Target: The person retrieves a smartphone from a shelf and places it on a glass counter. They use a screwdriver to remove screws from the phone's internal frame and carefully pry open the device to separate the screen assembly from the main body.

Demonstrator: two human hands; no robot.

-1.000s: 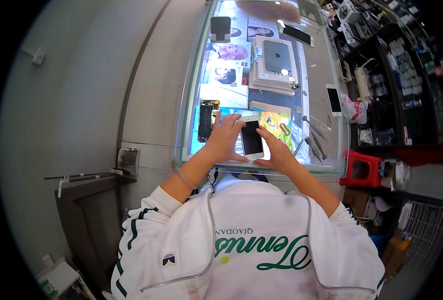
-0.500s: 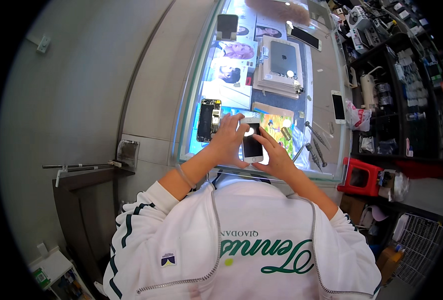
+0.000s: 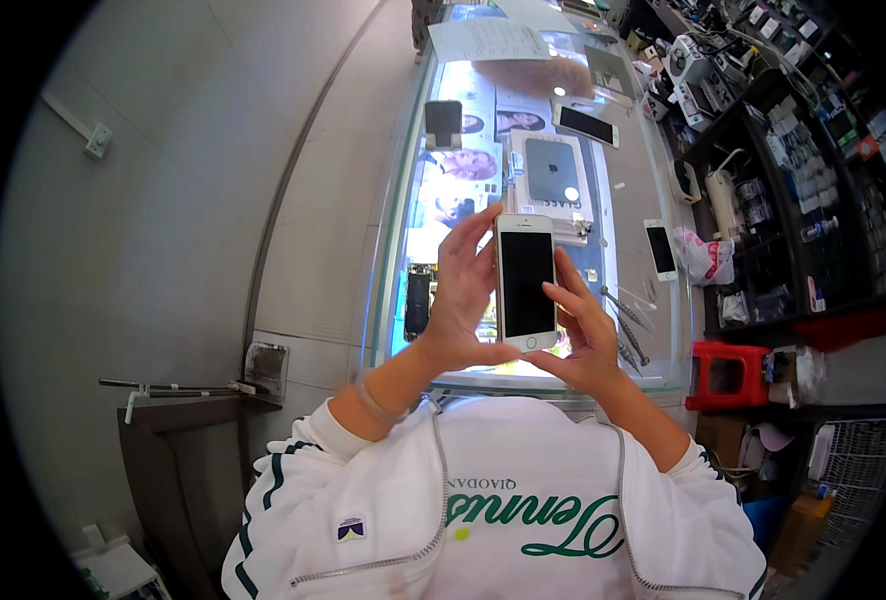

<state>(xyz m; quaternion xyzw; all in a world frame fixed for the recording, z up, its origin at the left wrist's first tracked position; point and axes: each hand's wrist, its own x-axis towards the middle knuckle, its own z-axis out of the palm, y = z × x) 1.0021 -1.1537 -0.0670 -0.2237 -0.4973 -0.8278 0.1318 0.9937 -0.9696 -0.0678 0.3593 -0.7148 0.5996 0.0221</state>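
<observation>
A white smartphone (image 3: 528, 285) with a dark screen and a round home button is held upright between my two hands above the glass counter. My left hand (image 3: 460, 300) grips its left edge, fingers behind and along the upper side, thumb reaching toward the lower corner. My right hand (image 3: 588, 345) supports the right edge and lower corner, with one fingertip near the right side of the screen. Left of my left hand, an opened phone with exposed inner parts (image 3: 418, 302) lies on the counter, partly covered by the hand. Several slim screwdrivers (image 3: 631, 335) lie to the right.
On the glass counter (image 3: 613, 200) are a dark phone (image 3: 585, 124), a white phone (image 3: 660, 250) and a small stand (image 3: 443, 125). A stack of flat boxes (image 3: 553, 180) shows beyond my hands. A red stool (image 3: 728, 375) and crowded shelves (image 3: 763, 210) stand at the right.
Both hands have lifted the white phone up from near the counter, and it now looks larger. The view has shifted, showing more of the counter's far end.
</observation>
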